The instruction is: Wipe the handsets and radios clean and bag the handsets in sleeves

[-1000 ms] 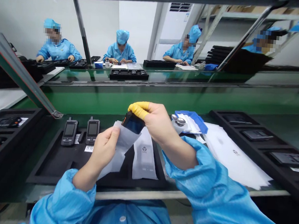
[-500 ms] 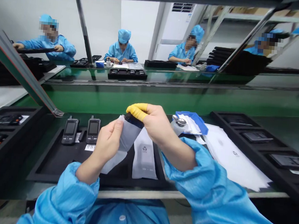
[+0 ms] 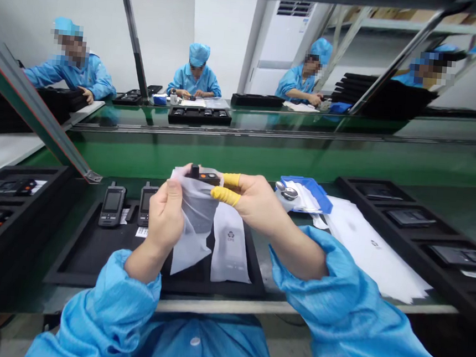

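My left hand (image 3: 166,211) is closed on the left side of a translucent white plastic bag (image 3: 194,224). A black two-way radio (image 3: 207,178) is mostly inside the bag, its top end with an orange button showing at the mouth. My right hand (image 3: 256,205), with yellow finger cots on its fingers, pinches the bag's right edge beside the radio. Below them lies a black foam tray (image 3: 69,266). In it are two bare radios, one radio (image 3: 112,206) in full view and another radio (image 3: 146,201) partly behind my left hand, plus a bagged radio (image 3: 231,247).
To the right are a stack of flat white bags (image 3: 373,251), a blue bin (image 3: 311,193) with white packets, and a metal-topped bottle (image 3: 286,194). Foam trays flank both sides, such as the right tray (image 3: 408,238). A metal post (image 3: 73,156) stands at left. Several co-workers sit across the green line.
The radio has gone down into the bag, and its top end now faces up at the mouth. My right fingers have shifted from the radio's end to the bag's right edge.
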Available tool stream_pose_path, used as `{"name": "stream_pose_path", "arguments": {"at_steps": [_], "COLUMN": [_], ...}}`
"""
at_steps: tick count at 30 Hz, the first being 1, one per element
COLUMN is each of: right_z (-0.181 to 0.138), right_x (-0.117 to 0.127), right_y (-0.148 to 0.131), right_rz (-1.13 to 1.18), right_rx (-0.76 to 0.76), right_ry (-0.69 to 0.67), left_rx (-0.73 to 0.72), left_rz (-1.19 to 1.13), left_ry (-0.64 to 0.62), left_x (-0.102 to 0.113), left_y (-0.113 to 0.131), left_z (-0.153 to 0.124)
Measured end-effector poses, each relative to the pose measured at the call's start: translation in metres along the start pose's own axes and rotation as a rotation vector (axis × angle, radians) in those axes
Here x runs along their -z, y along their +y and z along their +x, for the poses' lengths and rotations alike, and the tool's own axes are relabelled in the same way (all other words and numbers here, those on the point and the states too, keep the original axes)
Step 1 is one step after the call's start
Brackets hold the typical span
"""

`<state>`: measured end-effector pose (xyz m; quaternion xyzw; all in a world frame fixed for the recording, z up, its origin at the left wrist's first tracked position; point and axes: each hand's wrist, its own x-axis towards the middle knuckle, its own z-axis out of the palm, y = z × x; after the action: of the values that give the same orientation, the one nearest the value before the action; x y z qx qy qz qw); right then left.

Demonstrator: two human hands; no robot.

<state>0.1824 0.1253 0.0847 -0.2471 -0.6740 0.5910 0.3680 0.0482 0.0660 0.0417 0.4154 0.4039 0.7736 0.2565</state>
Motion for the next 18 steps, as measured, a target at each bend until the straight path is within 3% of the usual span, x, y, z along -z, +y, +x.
{"name": "stream_pose_path", "arguments": {"at_steps": [4, 12, 15, 18], "right_z": [0.001, 0.006, 0.005, 0.0], "right_x": [-0.003, -0.008, -0.007, 0.009], "right_y": [-0.002, 0.012, 0.023, 0.032], "right_rz": [0.048, 0.146, 0.125, 0.047], "right_rx": [0.019, -0.151, -0.189, -0.261], "right_ry": [0.057, -0.276, -0.258, -0.136], "left_rx": [-0.085, -0.023, 0.047, 0.24], "left_rz": [0.1, -0.075, -0.093, -0.14], "left_ry": [0.026, 0.068, 0.022, 0.108], "left_x": [-0.004, -0.01, -0.009, -0.006], "left_y": [0.011, 0.02, 0.016, 0.005], "left_z": [0.003, 0.014, 0.016, 0.015]}}
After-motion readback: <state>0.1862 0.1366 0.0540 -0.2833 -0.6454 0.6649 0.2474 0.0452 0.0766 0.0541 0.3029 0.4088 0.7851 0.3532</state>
